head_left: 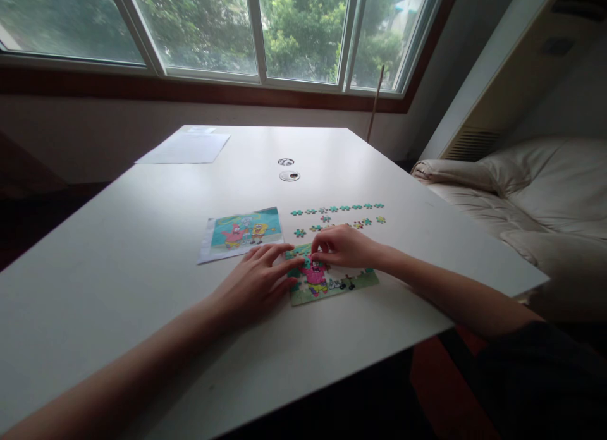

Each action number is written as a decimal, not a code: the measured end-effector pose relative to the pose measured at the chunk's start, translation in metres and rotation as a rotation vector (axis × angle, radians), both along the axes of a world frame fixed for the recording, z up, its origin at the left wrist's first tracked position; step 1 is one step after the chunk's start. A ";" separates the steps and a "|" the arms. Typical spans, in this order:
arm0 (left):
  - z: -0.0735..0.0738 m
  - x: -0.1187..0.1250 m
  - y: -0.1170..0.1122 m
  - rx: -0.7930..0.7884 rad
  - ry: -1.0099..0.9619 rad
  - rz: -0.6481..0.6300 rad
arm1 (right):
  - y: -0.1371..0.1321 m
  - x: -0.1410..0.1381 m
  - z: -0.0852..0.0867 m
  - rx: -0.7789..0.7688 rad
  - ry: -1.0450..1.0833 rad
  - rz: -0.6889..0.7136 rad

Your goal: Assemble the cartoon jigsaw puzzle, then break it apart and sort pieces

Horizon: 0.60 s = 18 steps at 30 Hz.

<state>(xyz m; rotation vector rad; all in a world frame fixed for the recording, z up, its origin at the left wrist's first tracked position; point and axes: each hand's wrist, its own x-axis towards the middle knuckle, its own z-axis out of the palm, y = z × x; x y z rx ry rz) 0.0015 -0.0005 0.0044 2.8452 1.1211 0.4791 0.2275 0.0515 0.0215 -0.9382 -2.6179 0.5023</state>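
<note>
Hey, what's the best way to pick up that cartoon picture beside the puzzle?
Probably by its near left corner, coming from the left. The picture sheet lies flat on the table, so pinch a lifted corner; the left hand and puzzle crowd its right side.

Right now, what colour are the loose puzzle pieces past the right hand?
The loose pieces are mostly teal, a few mixed with orange; head view.

No text, label or number is legible; picture sheet (pixel 244 232) and puzzle (pixel 339 283) bear cartoon figures only.
</note>
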 end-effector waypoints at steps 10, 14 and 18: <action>0.002 0.001 0.000 0.002 -0.003 0.020 | -0.001 0.000 -0.001 0.044 -0.012 0.015; 0.001 0.001 0.000 0.011 -0.004 0.020 | -0.001 0.000 0.000 0.035 -0.018 0.009; 0.000 0.001 -0.001 0.001 -0.005 0.020 | -0.001 0.000 0.000 0.033 -0.020 -0.003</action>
